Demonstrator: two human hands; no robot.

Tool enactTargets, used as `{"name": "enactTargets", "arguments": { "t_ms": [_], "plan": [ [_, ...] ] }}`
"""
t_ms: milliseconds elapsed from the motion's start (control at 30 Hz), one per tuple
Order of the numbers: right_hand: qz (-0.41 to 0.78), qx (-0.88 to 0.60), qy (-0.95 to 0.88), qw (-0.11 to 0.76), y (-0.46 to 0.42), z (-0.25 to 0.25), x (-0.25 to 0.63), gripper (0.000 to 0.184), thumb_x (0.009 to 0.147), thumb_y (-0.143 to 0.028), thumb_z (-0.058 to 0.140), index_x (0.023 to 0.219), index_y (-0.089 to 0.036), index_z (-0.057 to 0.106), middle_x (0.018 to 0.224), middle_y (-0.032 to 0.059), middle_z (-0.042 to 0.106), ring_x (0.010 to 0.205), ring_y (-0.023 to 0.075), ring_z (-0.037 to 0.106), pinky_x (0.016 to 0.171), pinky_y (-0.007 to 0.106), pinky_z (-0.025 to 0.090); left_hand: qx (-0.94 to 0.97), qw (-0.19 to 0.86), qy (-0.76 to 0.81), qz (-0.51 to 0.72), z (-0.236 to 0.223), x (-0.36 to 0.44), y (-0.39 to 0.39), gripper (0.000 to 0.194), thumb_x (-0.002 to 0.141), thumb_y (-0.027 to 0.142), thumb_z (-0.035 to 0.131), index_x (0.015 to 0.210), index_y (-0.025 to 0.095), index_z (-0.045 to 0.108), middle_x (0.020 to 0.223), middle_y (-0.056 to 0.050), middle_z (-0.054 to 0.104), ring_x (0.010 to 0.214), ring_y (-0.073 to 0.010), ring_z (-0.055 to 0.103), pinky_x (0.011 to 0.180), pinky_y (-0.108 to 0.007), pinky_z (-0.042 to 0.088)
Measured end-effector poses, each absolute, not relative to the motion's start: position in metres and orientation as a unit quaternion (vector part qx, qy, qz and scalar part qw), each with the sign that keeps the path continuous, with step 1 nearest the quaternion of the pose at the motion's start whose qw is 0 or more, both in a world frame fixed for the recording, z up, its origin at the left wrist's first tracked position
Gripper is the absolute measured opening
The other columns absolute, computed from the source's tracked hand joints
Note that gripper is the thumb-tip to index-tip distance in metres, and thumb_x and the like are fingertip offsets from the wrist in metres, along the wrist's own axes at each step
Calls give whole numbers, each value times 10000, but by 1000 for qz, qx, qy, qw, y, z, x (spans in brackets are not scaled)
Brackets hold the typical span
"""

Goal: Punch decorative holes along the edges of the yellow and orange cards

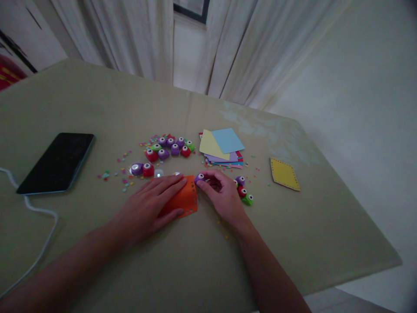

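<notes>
My left hand (156,202) lies flat over an orange sheet of paper (186,199), its fingers stretched out and pressing on it. Small cut-outs run along the sheet's right and lower edges. Between thumb and fingers, my right hand (223,191) grips a small purple craft punch (200,177) at the sheet's upper right corner; whether the paper sits in its slot I cannot tell. Partly behind my right hand are a few more punches, among them a red one (241,191) and a green one (248,199). A red punch (148,169) and a purple punch (136,168) stand beyond my left hand.
Several coloured punches (175,150) cluster farther back among scattered confetti (124,171). Stacked coloured paper (227,140) lies right of them. A yellow square with a punched border (284,174) is at the right. A tablet (58,163) with a white cable (42,211) lies left.
</notes>
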State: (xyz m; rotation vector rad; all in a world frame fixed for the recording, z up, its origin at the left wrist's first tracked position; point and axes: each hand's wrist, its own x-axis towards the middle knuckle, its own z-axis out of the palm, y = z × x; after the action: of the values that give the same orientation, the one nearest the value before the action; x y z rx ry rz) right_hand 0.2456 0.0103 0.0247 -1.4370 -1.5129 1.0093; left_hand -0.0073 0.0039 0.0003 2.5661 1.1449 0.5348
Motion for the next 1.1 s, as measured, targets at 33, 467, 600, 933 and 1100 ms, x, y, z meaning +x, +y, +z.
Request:
{"name": "enactTargets", "arguments": {
  "t_ms": [33,467,600,933,1100],
  "plan": [
    [389,-570,-604,398,11,25,246,203,946,-326,784,1125,-229,780,1059,55,818,858,202,731,809,333,596,891,139,392,182,0,-7,4,664,1088,601,521,1655,259,465,1679,-101,514,1491,-335,535,1241,-520,424],
    [356,-568,-648,361,14,24,250,196,929,-246,798,1124,-225,797,985,43,800,830,194,717,792,325,579,916,107,356,151,-5,-9,2,749,1078,634,524,1718,285,352,1726,-72,449,1563,-338,438,1281,-535,347],
    [342,-571,-655,359,13,23,250,193,912,-265,828,1094,-220,781,996,52,788,837,198,720,789,331,584,912,112,366,150,-4,-8,1,737,1080,644,508,1709,284,378,1723,-75,454,1561,-345,441,1288,-541,333],
    [329,-543,-687,353,12,24,250,179,978,-249,759,1154,-250,795,1090,50,802,924,211,734,855,355,588,916,118,352,153,-1,-8,1,781,1076,642,513,1743,313,277,1725,-72,451,1539,-334,478,1302,-527,306],
    [328,-543,-681,366,13,21,247,171,976,-242,768,1140,-248,814,1101,56,810,932,217,732,862,358,587,917,117,348,156,0,-7,1,782,1079,634,516,1744,299,277,1726,-73,449,1540,-330,480,1302,-518,309]
  ]
}}
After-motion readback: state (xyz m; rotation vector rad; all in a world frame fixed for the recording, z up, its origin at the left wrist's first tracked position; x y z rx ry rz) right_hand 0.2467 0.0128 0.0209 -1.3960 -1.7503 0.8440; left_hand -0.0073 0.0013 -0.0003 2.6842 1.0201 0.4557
